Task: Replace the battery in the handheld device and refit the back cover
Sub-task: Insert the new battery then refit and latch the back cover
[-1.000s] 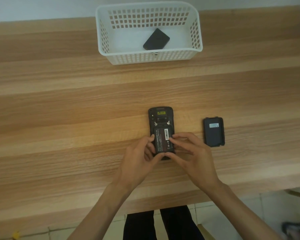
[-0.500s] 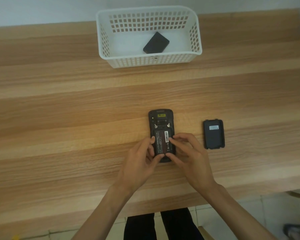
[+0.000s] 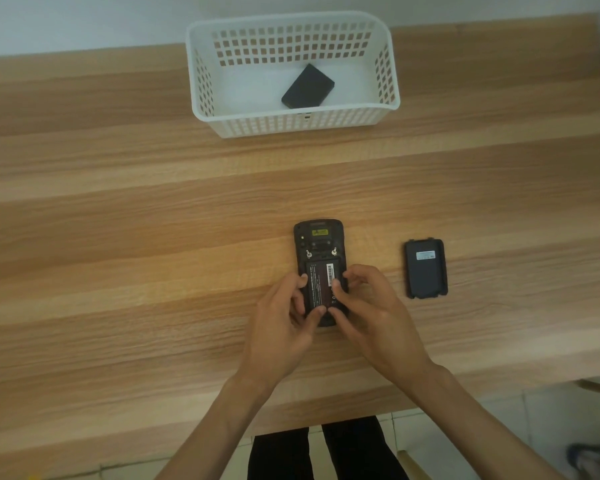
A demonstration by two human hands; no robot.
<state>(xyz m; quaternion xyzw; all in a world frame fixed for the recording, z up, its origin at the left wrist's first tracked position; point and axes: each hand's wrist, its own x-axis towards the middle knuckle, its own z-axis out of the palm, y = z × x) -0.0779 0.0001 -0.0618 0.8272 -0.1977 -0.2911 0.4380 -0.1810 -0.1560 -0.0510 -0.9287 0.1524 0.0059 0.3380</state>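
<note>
The black handheld device (image 3: 319, 239) lies face down on the wooden table (image 3: 118, 258), its back uncovered. A dark battery (image 3: 321, 278) with a barcode label sits in its bay. My left hand (image 3: 284, 323) grips the device's lower left side, thumb on the battery's bottom edge. My right hand (image 3: 364, 306) holds the lower right side, fingertips pressing on the battery. The black back cover (image 3: 426, 268) lies flat on the table to the right, apart from my hands. A second black battery (image 3: 308, 86) lies in the white basket (image 3: 201, 84).
The white perforated basket stands at the far side of the table, against the wall. The table's near edge runs below my forearms, with my dark trousers (image 3: 326, 452) and the tiled floor under it.
My fingers have shifted a little on the battery, and the battery sits flatter in its bay. The view has tilted slightly; the back cover and basket stay put.
</note>
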